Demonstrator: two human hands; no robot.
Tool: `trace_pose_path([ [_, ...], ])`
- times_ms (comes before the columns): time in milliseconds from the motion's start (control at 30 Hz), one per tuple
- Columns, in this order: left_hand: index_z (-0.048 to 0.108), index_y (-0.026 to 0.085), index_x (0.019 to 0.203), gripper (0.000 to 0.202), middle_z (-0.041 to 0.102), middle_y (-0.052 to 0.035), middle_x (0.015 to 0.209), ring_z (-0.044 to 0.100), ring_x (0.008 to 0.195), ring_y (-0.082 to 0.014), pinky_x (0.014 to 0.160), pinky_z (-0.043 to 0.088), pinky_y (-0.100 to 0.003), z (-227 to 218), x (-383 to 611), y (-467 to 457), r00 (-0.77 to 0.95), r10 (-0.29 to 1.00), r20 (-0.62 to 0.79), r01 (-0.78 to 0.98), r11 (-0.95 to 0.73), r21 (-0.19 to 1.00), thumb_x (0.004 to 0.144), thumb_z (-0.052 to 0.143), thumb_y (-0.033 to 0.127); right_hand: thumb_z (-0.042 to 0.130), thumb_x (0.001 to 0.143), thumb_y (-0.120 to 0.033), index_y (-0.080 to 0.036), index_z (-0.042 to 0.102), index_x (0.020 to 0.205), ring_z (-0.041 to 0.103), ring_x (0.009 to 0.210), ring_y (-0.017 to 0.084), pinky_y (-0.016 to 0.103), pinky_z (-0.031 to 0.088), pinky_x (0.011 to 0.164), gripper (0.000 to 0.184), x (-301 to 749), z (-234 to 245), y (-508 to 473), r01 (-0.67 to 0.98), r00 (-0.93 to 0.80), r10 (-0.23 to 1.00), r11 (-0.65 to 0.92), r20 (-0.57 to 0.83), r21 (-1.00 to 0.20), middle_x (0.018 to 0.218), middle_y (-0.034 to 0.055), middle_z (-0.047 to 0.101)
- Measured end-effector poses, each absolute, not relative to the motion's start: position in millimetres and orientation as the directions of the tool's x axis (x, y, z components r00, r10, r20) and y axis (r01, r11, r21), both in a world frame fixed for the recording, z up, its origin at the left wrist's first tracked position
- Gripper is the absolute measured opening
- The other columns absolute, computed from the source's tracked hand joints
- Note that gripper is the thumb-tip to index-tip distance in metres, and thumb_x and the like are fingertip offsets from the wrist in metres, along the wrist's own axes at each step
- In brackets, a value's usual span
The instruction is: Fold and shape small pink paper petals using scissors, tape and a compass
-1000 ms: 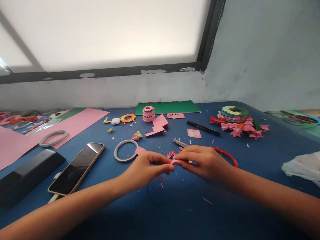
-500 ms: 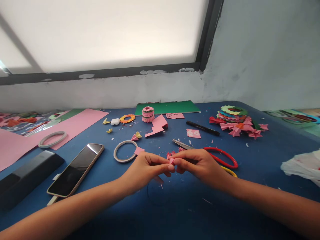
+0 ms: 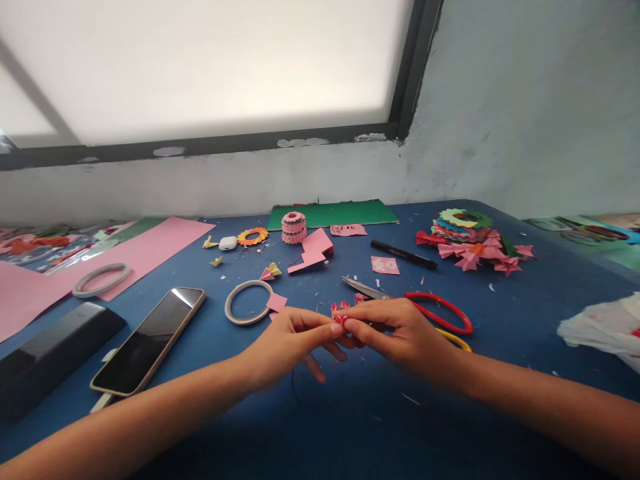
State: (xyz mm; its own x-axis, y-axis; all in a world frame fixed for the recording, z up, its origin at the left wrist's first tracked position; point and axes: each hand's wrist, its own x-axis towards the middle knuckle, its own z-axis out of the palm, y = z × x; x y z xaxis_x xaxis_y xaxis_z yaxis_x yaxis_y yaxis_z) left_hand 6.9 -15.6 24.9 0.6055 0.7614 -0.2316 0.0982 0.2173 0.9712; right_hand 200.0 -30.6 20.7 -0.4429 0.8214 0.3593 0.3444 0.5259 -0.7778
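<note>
My left hand [image 3: 295, 339] and my right hand [image 3: 395, 327] meet above the table, each closed in a pinch on one small folded piece of pink paper [image 3: 341, 320]. The fingertips cover most of it. Just behind them lie several spiky pink folded pieces [image 3: 345, 306], partly hidden by my right hand. Scissors [image 3: 434, 311] with red and yellow handles rest behind and beside my right hand, blades pointing left. Beyond my left hand is a roll of tape [image 3: 249, 303] with a pink paper square [image 3: 277, 303] at its right edge.
On the blue table [image 3: 280, 427] lie a phone [image 3: 150, 340], a dark case [image 3: 55, 353], a black pen [image 3: 404, 255] and cut pink paper [image 3: 314, 250]. A pink ring stack [image 3: 294, 229] stands near the green board [image 3: 340, 214]. Paper flowers [image 3: 473, 250] and a plastic bag [image 3: 605, 330] are at right.
The fingers have shifted on the pink paper, and less of it shows now. My left hand's lower fingers have spread downward. The whole view has moved slightly.
</note>
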Motion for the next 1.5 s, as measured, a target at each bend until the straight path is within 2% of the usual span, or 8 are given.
trace_pose_path([
  [267,0.068,0.011,0.076,0.030,0.058,-0.0011,0.063,0.052,0.059,-0.0112,0.049,0.043,-0.018,6.6,12.9,-27.2,0.540,0.832,-0.127,0.335,-0.074,0.939,0.084,0.050,0.033,0.052,0.082,-0.018,-0.018,0.069,0.090,0.066,0.071,0.013,0.023,0.049,0.063,0.019,191.3,7.3,-36.5,0.405,-0.450,0.839,0.497,0.306,-0.767,0.080,0.0022,0.073],
  [433,0.060,0.013,0.061,0.028,0.040,0.0049,0.049,0.032,0.047,-0.0071,0.045,0.024,-0.019,0.5,8.7,-32.4,0.593,0.805,-0.002,0.552,-0.405,0.729,0.084,0.045,0.022,0.053,0.079,-0.015,-0.018,0.068,0.095,0.067,0.072,0.013,0.022,0.050,0.063,0.022,190.7,-8.9,-42.6,0.432,-0.489,0.778,0.609,0.394,-0.665,0.086,0.0038,0.073],
  [600,0.059,0.016,0.059,0.027,0.051,0.0022,0.050,0.038,0.046,-0.0086,0.047,0.022,-0.023,1.2,6.8,-35.0,0.670,0.737,0.087,0.628,-0.625,0.463,0.083,0.045,0.021,0.053,0.080,-0.015,-0.016,0.068,0.092,0.067,0.068,0.013,0.023,0.050,0.063,0.019,192.3,-20.1,-46.8,0.448,-0.520,0.722,0.685,0.456,-0.574,0.079,0.0045,0.072],
  [867,0.063,0.017,0.064,0.030,0.064,-0.0028,0.058,0.056,0.055,-0.0147,0.051,0.035,-0.024,3.2,2.9,-26.4,0.673,0.717,0.182,0.645,-0.689,0.330,0.086,0.046,0.028,0.051,0.082,-0.019,-0.019,0.069,0.091,0.067,0.074,0.017,0.027,0.050,0.067,0.020,207.4,-10.6,-34.7,0.534,-0.511,0.711,0.703,0.484,-0.470,0.082,0.0055,0.072],
  [1000,0.066,0.018,0.092,0.018,0.070,-0.0058,0.094,0.061,0.089,-0.0201,0.079,0.047,-0.031,3.5,1.0,-8.9,0.642,0.716,0.273,0.608,-0.693,0.387,0.084,0.050,0.023,0.049,0.084,-0.028,-0.021,0.068,0.087,0.065,0.085,0.018,0.030,0.050,0.077,0.021,225.1,1.2,-9.8,0.597,-0.355,0.852,0.523,0.385,-0.607,0.091,0.0047,0.071],
  [1133,0.056,0.014,0.115,0.035,0.061,-0.0099,0.119,0.052,0.112,-0.0230,0.097,0.042,-0.037,-2.6,8.0,10.5,0.662,0.700,0.267,0.596,-0.708,0.379,0.081,0.057,0.022,0.049,0.083,-0.029,-0.020,0.068,0.086,0.063,0.090,0.019,0.029,0.050,0.074,0.022,229.9,-0.6,9.3,0.634,-0.309,0.907,0.420,0.284,-0.649,0.098,0.0057,0.069],
  [1267,0.054,0.010,0.119,0.041,0.064,-0.0136,0.111,0.057,0.104,-0.0266,0.091,0.046,-0.041,-9.3,20.5,25.0,0.680,0.689,0.249,0.598,-0.718,0.355,0.079,0.058,0.021,0.049,0.082,-0.028,-0.019,0.069,0.083,0.063,0.078,0.019,0.031,0.048,0.069,0.022,226.2,-1.1,16.4,0.661,-0.322,0.927,0.364,0.190,-0.657,0.085,0.0044,0.070],
  [1500,0.062,0.016,0.103,0.023,0.066,-0.0068,0.089,0.062,0.083,-0.0205,0.076,0.049,-0.032,-6.2,22.5,30.8,0.695,0.685,0.217,0.603,-0.720,0.343,0.081,0.053,0.016,0.051,0.080,-0.029,-0.019,0.068,0.075,0.062,0.074,0.017,0.029,0.046,0.069,0.020,226.1,4.1,24.2,0.646,-0.334,0.941,0.268,0.051,-0.715,0.078,0.0027,0.069],
])
